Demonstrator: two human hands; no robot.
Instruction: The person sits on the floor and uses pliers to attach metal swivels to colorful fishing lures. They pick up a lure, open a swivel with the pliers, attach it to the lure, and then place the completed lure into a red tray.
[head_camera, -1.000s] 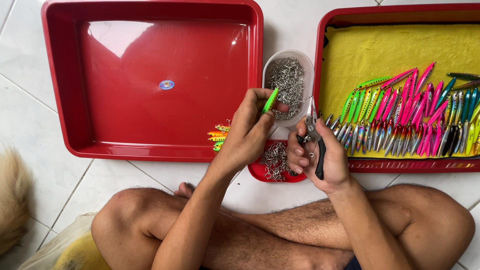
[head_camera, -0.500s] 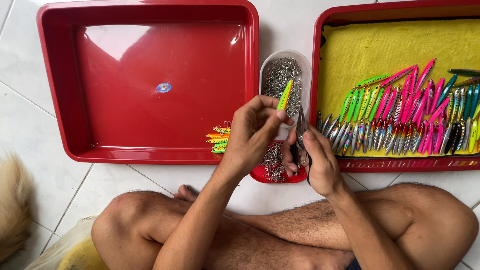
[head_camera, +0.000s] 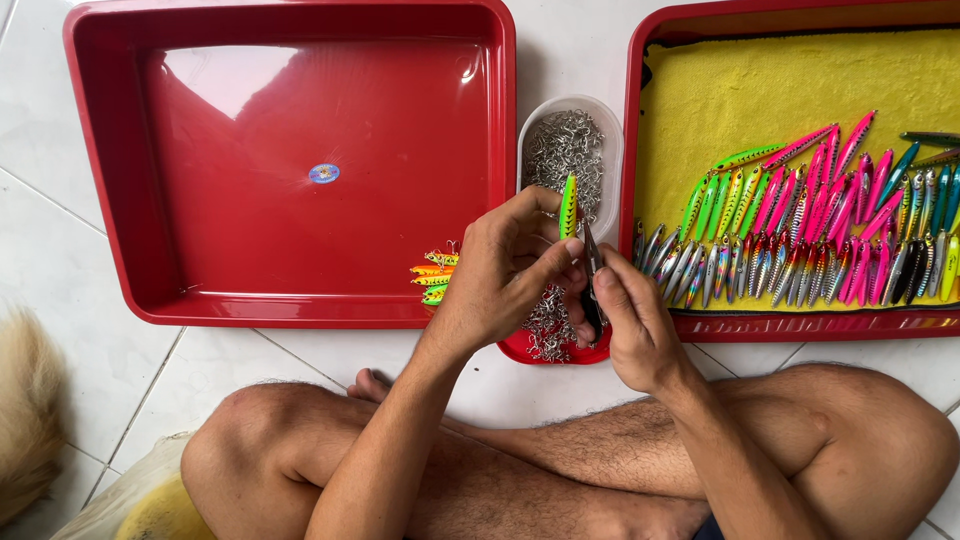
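Note:
My left hand (head_camera: 505, 270) pinches a green and yellow fishing lure (head_camera: 568, 206) and holds it upright. My right hand (head_camera: 630, 320) grips small dark pliers (head_camera: 591, 272) whose tips meet the lure's lower end. Both hands hover over a small red dish (head_camera: 525, 347) of metal hooks. Behind them a clear tub (head_camera: 608, 130) holds more small metal rings or hooks. A few orange and green finished lures (head_camera: 435, 277) lie in the near right corner of the big red tray (head_camera: 120, 180).
A second red tray (head_camera: 632, 120) on the right has a yellow cloth (head_camera: 720, 100) with several rows of pink, green and silver lures (head_camera: 800, 220). My crossed bare legs (head_camera: 560, 470) fill the foreground on white floor tiles. Tan fur (head_camera: 25, 420) shows at the left edge.
My hands have drawn together and the lure has turned upright. The pliers, earlier held apart and lower, now touch the lure's lower end.

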